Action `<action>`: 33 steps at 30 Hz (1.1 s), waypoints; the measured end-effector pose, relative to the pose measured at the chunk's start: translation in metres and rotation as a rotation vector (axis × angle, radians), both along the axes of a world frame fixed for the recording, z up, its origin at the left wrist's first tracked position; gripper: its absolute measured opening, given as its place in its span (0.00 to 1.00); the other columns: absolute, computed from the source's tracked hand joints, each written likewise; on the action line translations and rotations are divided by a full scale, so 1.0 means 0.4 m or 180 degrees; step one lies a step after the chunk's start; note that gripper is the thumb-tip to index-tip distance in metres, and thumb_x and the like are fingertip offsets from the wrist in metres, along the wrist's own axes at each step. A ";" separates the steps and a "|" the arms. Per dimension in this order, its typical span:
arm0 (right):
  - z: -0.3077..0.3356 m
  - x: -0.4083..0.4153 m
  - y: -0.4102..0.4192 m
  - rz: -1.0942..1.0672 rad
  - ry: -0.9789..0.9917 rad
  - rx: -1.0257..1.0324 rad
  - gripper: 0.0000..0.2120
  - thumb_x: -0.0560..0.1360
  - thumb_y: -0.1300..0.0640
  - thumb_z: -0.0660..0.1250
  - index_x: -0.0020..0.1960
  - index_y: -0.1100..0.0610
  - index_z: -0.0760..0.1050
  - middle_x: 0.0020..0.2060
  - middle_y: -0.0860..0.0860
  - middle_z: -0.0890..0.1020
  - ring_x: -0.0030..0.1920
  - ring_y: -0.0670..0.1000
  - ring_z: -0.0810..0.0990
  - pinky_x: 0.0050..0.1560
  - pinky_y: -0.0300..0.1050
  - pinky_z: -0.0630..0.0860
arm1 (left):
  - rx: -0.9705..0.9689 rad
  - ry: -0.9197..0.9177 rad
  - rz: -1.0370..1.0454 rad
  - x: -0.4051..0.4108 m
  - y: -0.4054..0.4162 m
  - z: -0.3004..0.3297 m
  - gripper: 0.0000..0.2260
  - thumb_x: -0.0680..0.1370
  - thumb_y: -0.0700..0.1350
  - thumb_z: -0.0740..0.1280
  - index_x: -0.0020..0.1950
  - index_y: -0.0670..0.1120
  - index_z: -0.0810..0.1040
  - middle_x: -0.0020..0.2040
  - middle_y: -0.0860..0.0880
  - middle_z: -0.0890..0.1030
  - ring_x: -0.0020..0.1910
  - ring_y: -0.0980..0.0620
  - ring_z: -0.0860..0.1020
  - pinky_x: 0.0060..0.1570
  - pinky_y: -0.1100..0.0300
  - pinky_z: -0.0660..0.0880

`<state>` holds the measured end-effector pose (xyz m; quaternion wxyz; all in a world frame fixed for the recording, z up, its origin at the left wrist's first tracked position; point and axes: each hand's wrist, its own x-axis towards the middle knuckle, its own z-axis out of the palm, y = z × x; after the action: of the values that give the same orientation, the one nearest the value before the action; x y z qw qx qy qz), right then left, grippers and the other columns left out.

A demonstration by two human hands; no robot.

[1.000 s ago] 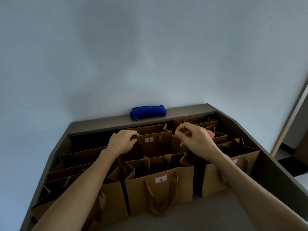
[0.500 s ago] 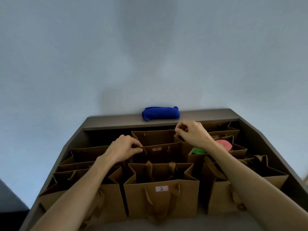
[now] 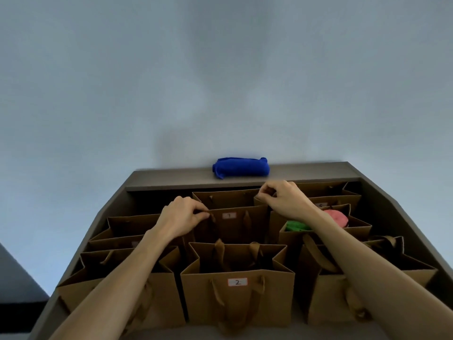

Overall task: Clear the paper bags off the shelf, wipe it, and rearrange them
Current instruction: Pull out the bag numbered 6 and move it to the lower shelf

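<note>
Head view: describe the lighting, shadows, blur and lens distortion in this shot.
Head view: dim, even light with no glare; a soft shadow on the wall above the blue cloth; bag interiors nearly black. Wide-angle bending splays the shelf edges outward. Slight softness overall, yet the label on bag 2 reads clearly; left hand and right hand show little motion blur.

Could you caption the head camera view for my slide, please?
Both hands, left and right, pinch the top edge of bag 1 on the shelf.
</note>
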<state>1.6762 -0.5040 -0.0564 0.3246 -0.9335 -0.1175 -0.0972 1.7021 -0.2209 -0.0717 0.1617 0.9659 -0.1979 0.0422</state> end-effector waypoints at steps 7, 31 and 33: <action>0.031 -0.063 -0.052 -0.0078 -0.0105 -0.0092 0.04 0.78 0.52 0.65 0.51 0.49 0.78 0.44 0.43 0.81 0.46 0.40 0.79 0.44 0.33 0.74 | 0.0334 -0.0414 0.0059 0.016 -0.035 0.000 0.10 0.78 0.52 0.65 0.59 0.57 0.77 0.56 0.55 0.80 0.52 0.56 0.77 0.54 0.55 0.75; 0.010 -0.416 -0.344 -0.0775 0.0207 -0.1114 0.06 0.76 0.54 0.69 0.52 0.51 0.81 0.49 0.45 0.79 0.48 0.42 0.77 0.49 0.35 0.74 | -0.0663 0.0032 -0.2061 -0.255 -0.438 0.036 0.09 0.76 0.44 0.69 0.56 0.51 0.82 0.54 0.55 0.82 0.51 0.62 0.78 0.55 0.64 0.76; 0.006 -0.398 -0.355 -0.0747 0.0160 -0.1161 0.07 0.76 0.55 0.69 0.53 0.52 0.81 0.49 0.45 0.79 0.48 0.42 0.77 0.47 0.32 0.72 | -0.0556 -0.0079 -0.1903 -0.249 -0.450 0.033 0.09 0.77 0.43 0.68 0.56 0.51 0.82 0.54 0.55 0.83 0.52 0.61 0.79 0.57 0.61 0.76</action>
<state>1.5169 -0.6459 -0.0541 0.1396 -0.9862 -0.0156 -0.0881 1.6024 -0.4010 -0.0585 0.2468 0.8467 -0.4708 0.0215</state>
